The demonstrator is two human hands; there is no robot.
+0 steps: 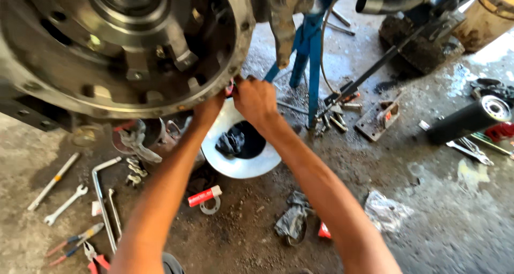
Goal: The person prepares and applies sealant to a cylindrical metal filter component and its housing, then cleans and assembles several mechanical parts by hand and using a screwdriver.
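left hand, right hand pinch housing rim | pan beneath | stand beside

My housing was dull, greasy cast metal; the floor rough, stained concrete; the pan smooth, bright metal.

One head-worn view looks steeply down, close over the workshop floor.
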